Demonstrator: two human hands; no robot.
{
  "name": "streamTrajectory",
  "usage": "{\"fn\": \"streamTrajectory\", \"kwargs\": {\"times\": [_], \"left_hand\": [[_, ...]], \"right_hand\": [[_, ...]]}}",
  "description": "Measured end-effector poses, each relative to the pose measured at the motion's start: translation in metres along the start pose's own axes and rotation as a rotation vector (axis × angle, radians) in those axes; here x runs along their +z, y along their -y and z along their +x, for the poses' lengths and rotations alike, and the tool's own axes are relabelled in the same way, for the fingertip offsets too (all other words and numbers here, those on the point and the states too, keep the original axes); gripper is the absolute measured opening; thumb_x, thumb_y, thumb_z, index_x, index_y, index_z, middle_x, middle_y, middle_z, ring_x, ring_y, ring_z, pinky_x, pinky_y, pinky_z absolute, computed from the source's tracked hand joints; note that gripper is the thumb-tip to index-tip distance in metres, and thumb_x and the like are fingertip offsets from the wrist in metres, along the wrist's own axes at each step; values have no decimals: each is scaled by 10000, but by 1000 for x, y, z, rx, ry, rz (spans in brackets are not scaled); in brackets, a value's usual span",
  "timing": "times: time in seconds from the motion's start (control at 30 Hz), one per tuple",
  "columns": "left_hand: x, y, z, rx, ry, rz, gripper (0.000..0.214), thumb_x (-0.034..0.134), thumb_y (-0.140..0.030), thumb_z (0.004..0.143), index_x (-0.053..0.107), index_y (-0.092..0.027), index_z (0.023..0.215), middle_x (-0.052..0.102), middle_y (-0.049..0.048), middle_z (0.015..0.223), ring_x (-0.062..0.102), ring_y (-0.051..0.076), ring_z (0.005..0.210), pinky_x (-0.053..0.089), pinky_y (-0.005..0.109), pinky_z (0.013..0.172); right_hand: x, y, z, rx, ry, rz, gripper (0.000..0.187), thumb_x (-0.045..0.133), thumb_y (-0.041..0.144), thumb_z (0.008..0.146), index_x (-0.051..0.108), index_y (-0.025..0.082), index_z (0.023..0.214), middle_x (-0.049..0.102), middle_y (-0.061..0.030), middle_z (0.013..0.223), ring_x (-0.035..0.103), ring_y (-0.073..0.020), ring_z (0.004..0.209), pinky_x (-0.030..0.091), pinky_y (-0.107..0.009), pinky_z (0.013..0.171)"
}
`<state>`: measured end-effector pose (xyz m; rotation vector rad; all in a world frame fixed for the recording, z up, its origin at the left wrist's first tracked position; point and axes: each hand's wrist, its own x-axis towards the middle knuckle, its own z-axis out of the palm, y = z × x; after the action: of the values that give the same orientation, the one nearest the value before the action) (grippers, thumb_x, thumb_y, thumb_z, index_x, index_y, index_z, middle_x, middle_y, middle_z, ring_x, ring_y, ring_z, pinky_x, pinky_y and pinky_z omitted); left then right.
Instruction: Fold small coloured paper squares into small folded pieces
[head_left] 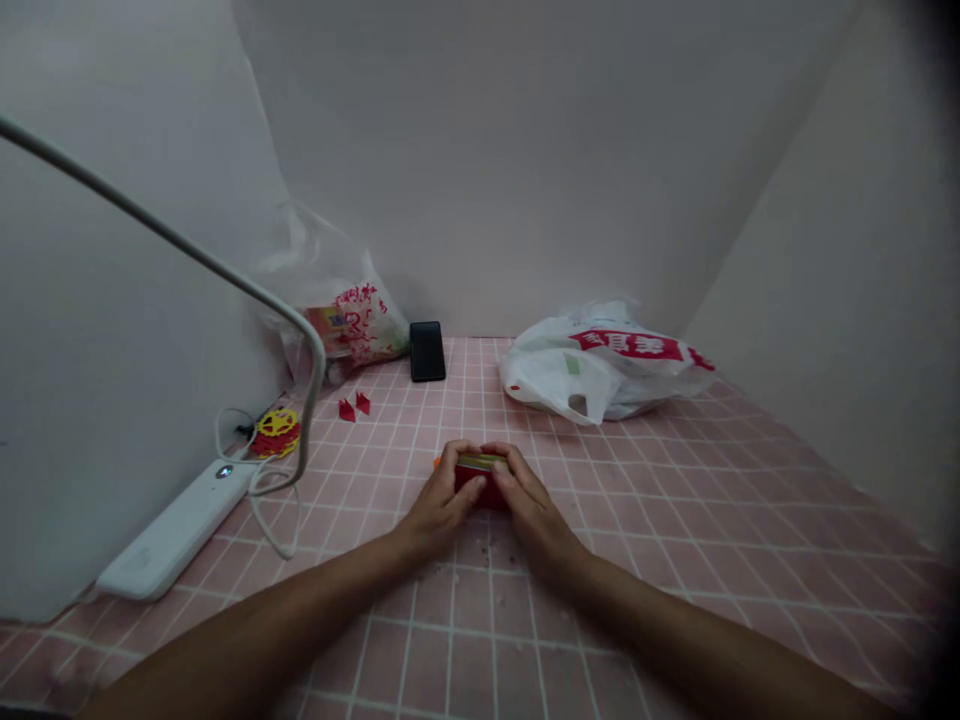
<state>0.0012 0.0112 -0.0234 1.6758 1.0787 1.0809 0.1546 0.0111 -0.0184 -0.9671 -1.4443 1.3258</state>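
Between my two hands, near the middle of the surface, stands a stack of coloured paper sheets [491, 494], red on the near face with yellow-green edges along the top. My left hand [448, 497] grips its left side, thumb on the red face and fingers curled over the top. On the right side my right hand [526, 497] holds it the same way, so the fingertips of both hands almost meet. A bit of something orange [436, 463] peeks out behind my left hand; most of it is hidden.
Two small folded red paper pieces [355, 406] lie left of centre. Behind are a black phone [427, 352], a filled plastic bag [367, 325] and a white-and-red bag [600, 365]. A white power strip [176, 530], yellow and red cut-outs [276, 432] and a grey cable [202, 256] occupy the left.
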Motion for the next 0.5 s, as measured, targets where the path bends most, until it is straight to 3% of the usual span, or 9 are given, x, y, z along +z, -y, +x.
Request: {"fn": "streamTrajectory", "kwargs": {"times": [0.07, 0.13, 0.2, 0.23, 0.3, 0.37, 0.43, 0.47, 0.5], "left_hand": [[-6, -1, 5, -34, -45, -46, 204, 526, -264, 884, 478, -201, 1072, 575, 57, 1041, 570, 215, 962, 458, 382, 901], [-18, -4, 13, -80, -190, -169, 217, 553, -268, 870, 471, -211, 1062, 582, 33, 1003, 590, 188, 891, 488, 338, 828], [-35, -7, 21, -66, -372, -286, 263, 591, -283, 851, 454, -219, 1066, 595, 19, 1003, 609, 171, 870, 498, 320, 826], [-44, -9, 24, -86, -393, -324, 251, 599, -287, 841, 455, -216, 1034, 599, 14, 968, 616, 165, 832, 507, 312, 798], [-57, -12, 26, -244, -267, -320, 235, 618, -273, 803, 465, -201, 966, 603, 3, 868, 608, 152, 719, 510, 286, 703], [-61, -12, 25, -396, -26, -172, 186, 592, -261, 798, 468, -194, 921, 597, 8, 809, 598, 162, 668, 502, 285, 643], [-56, -8, 22, -347, 63, 152, 144, 518, -247, 832, 495, -189, 961, 622, 48, 883, 622, 199, 761, 515, 316, 688], [-51, -5, 21, -282, 88, 359, 172, 503, -214, 820, 511, -184, 989, 629, 77, 973, 629, 219, 858, 518, 338, 758], [-47, -3, 21, -259, 78, 431, 219, 527, -181, 787, 525, -174, 1006, 613, 112, 1084, 608, 248, 984, 496, 372, 855]], "right_hand": [[-4, 0, 3, -23, 16, -7, 336, 359, 471, 996, 507, 244, 1196, 607, -68, 1230, 585, -223, 1140, 450, -379, 994], [-10, -2, 9, -69, -10, -80, 365, 340, 453, 1006, 507, 237, 1249, 589, -87, 1290, 557, -225, 1205, 424, -400, 1040], [-16, -6, 16, -146, -13, -317, 355, 412, 379, 981, 551, 193, 1250, 562, -125, 1337, 494, -244, 1288, 341, -435, 1117], [-18, -8, 20, -173, 34, -457, 352, 457, 336, 948, 581, 157, 1225, 548, -161, 1353, 480, -272, 1301, 330, -464, 1122], [-21, -15, 24, -162, 116, -704, 415, 575, 284, 865, 595, 116, 1245, 474, -211, 1439, 408, -335, 1363, 256, -535, 1153], [-21, -21, 26, -150, 166, -842, 503, 657, 271, 806, 589, 101, 1275, 450, -230, 1461, 366, -370, 1391, 178, -587, 1171], [-20, -25, 26, -150, 133, -853, 471, 558, 202, 866, 554, 69, 1318, 463, -235, 1450, 392, -323, 1385, 244, -532, 1170], [-19, -26, 26, -154, 122, -854, 460, 526, 176, 877, 550, 57, 1320, 473, -236, 1440, 408, -307, 1376, 273, -508, 1164], [-19, -27, 26, -159, 115, -860, 451, 506, 154, 880, 551, 52, 1317, 482, -234, 1432, 421, -298, 1366, 292, -493, 1160]]}}
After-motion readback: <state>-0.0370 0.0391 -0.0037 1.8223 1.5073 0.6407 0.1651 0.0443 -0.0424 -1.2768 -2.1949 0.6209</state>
